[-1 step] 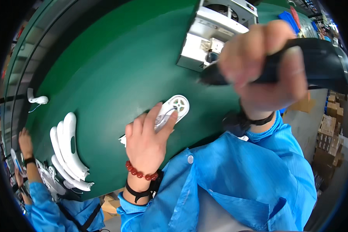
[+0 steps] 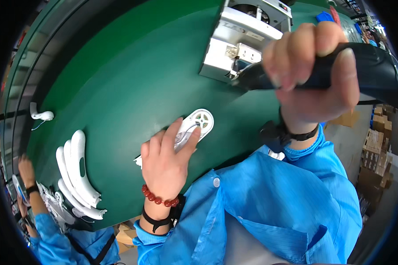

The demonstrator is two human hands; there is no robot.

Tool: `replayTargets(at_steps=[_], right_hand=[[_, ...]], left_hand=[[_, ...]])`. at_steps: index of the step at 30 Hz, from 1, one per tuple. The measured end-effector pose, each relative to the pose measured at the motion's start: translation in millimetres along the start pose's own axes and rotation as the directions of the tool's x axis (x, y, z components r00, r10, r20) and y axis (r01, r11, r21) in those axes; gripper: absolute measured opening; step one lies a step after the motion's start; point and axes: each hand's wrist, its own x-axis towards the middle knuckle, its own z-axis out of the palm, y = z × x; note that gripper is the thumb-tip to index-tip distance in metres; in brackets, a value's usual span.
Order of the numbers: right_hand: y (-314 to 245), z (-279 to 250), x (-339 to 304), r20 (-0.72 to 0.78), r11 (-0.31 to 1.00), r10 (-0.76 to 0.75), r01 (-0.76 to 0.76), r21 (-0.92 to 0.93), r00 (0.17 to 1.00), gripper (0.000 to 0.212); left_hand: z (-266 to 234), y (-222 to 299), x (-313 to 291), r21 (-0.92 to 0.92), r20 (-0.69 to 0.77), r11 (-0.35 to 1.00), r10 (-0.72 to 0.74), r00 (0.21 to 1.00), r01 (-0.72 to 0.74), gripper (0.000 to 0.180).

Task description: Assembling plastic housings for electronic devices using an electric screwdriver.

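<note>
My left hand rests over a white plastic housing on the green table, thumb and fingers gripping its sides. The housing has a round spoked end, and a thin dark wire shows inside it; its other end lies mostly under my palm. Raised at the right, my right hand is wrapped round a black electric screwdriver. Its tapered nose points left, at the front of a white box-shaped screw feeder. The tip is blurred, so whether it touches the feeder cannot be made out.
Several curved white handle shells lie side by side at the left. Beyond them sits a small white part with a wire. A co-worker's hand is at the far left edge. Blue bins stand behind the feeder; cardboard boxes are at the right.
My right hand and the screwdriver have shifted slightly right and show less blur. My left hand stays on the housing. The whole view has slid a little.
</note>
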Motion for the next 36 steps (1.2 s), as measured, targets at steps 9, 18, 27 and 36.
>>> replayTargets(at_steps=[9, 18, 27, 36], right_hand=[[9.3, -23.6, -7.3, -0.091, 0.998, 0.008, -0.014, -0.062, 0.996, 0.021], [19.1, -4.6, -4.9, -0.321, 1.000, 0.009, -0.004, 0.015, 0.947, 0.023], [21.3, -11.4, -1.4, -0.199, 0.984, -0.010, -0.026, -0.178, 0.980, 0.032], [18.6, 7.2, 0.1, -0.262, 0.971, -0.143, 0.084, -0.225, 0.954, 0.027]], left_hand=[[-0.6, 0.2, 4.0, 0.010, 0.013, 1.000, -0.018, 1.000, 0.018, 0.050], [0.5, -0.4, 3.2, 0.010, 0.010, 1.000, -0.028, 1.000, 0.028, 0.051], [-0.7, -2.2, 3.8, 0.015, 0.006, 1.000, -0.013, 1.000, 0.013, 0.050], [0.2, -2.5, -0.4, -0.015, 0.004, 1.000, -0.018, 1.000, 0.019, 0.050]])
